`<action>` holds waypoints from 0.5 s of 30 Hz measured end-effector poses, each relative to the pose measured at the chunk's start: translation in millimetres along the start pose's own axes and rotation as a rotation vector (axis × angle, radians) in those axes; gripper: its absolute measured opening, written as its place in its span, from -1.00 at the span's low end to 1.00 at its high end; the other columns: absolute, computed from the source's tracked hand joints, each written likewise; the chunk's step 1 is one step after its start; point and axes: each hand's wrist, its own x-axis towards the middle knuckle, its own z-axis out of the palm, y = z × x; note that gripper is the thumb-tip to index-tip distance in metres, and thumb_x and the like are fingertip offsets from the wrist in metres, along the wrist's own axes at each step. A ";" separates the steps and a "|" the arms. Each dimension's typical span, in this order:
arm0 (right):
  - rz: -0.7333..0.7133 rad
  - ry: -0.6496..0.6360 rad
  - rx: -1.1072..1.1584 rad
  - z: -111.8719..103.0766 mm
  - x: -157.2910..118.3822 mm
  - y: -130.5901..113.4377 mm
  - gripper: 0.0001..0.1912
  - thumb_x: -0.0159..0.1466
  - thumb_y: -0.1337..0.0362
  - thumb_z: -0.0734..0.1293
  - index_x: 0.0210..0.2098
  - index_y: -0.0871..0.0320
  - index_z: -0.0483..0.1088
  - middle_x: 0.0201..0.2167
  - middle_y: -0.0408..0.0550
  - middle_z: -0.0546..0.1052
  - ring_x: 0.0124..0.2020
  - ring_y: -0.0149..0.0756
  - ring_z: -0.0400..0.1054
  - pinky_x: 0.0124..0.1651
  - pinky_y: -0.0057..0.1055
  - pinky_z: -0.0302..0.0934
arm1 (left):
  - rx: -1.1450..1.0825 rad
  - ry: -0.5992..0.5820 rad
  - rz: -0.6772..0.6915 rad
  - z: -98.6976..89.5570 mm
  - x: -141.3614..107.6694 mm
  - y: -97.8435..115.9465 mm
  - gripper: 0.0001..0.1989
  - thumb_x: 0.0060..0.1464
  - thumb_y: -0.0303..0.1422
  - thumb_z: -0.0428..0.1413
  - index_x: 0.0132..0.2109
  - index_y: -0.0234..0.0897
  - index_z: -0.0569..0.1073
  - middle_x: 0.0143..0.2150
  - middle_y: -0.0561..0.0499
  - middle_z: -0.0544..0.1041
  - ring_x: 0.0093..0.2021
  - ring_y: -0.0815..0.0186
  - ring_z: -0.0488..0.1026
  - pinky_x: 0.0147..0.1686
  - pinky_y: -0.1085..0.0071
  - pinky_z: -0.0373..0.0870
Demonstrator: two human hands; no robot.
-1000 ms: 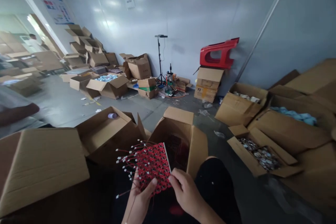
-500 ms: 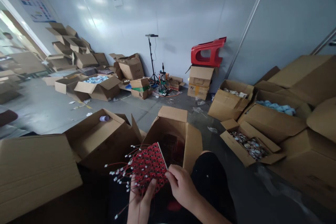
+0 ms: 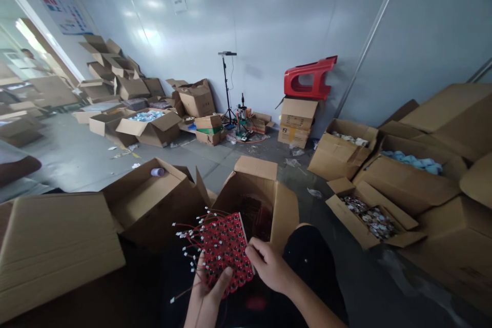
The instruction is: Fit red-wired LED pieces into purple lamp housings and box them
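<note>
A red circuit board panel (image 3: pixel 226 246) is held low in front of me, covered with rows of round dark parts. Thin wires with small white connectors (image 3: pixel 184 234) fan out from its left side. My left hand (image 3: pixel 209 292) grips the panel's lower left part, thumb on top and fingers underneath. Along the right side runs a pale edge strip, which my right hand (image 3: pixel 269 266) pinches between thumb and fingers. Just beyond the panel stands an open cardboard box (image 3: pixel 286 210) with dark red items (image 3: pixel 262 220) inside, hard to make out in the shade.
To the left is an open carton (image 3: pixel 142 200) with a purple roll (image 3: pixel 157 171). At right, a low box (image 3: pixel 351 220) holds small metallic pieces, near larger cartons (image 3: pixel 338 156). A red plastic stool (image 3: pixel 309 78) lies on boxes by the wall, beside a black stand (image 3: pixel 226 87).
The panel has turned slightly and sits a little further right in view. Both hands keep hold of it. The whole view has shifted slightly.
</note>
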 end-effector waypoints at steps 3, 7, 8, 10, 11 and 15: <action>-0.008 0.023 -0.015 5.4 -1.0 2.7 -0.60 0.40 0.04 0.03 -0.52 0.06 0.02 -0.61 -0.29 0.16 -0.54 -0.42 0.08 -0.43 -0.44 -0.01 | 0.006 0.013 -0.021 4.0 -1.3 1.6 0.02 -0.30 -0.21 0.45 0.31 -0.19 0.21 -0.09 -0.08 0.66 0.00 0.02 0.57 -0.01 0.24 0.52; -0.022 0.090 -0.066 10.1 -2.6 5.3 -0.65 0.39 0.10 0.02 -0.51 0.06 0.00 -0.56 -0.25 0.19 -0.49 -0.38 0.12 -0.37 -0.40 0.01 | 0.112 0.105 0.051 8.6 -3.0 -2.1 -0.06 -0.23 -0.17 0.41 0.29 -0.18 0.24 -0.03 -0.09 0.63 0.01 0.02 0.56 0.04 0.21 0.49; -0.022 0.110 -0.081 11.1 -2.9 6.5 -0.66 0.39 0.12 0.03 -0.51 0.06 0.00 -0.55 -0.23 0.21 -0.48 -0.36 0.13 -0.36 -0.39 0.02 | 0.140 0.130 0.069 9.0 -3.3 -4.5 -0.08 -0.20 -0.16 0.39 0.30 -0.19 0.24 0.00 -0.10 0.62 0.03 0.02 0.55 0.06 0.20 0.47; -0.026 0.146 -0.111 12.9 -3.0 9.6 -0.68 0.38 0.14 0.03 -0.50 0.05 0.01 -0.52 -0.20 0.24 -0.45 -0.33 0.16 -0.32 -0.37 0.05 | 0.177 0.158 0.069 8.8 -3.4 -10.4 -0.13 -0.12 -0.13 0.35 0.31 -0.20 0.21 0.02 -0.13 0.60 0.07 0.01 0.53 0.08 0.18 0.46; -0.030 0.163 -0.125 13.7 -2.9 11.2 -0.69 0.38 0.15 0.04 -0.50 0.05 0.01 -0.51 -0.18 0.26 -0.44 -0.31 0.18 -0.31 -0.36 0.06 | 0.188 0.161 0.064 8.4 -3.3 -13.5 -0.15 -0.08 -0.12 0.33 0.31 -0.20 0.20 0.03 -0.14 0.60 0.08 0.01 0.52 0.09 0.17 0.46; -0.055 0.211 -0.169 15.6 -2.3 16.7 -0.71 0.37 0.19 0.05 -0.49 0.05 0.05 -0.48 -0.13 0.33 -0.40 -0.26 0.25 -0.28 -0.33 0.10 | 0.253 0.167 0.133 5.8 -2.3 -24.0 -0.26 0.04 -0.14 0.26 0.31 -0.13 0.19 0.10 -0.13 0.55 0.18 0.03 0.45 0.16 0.18 0.42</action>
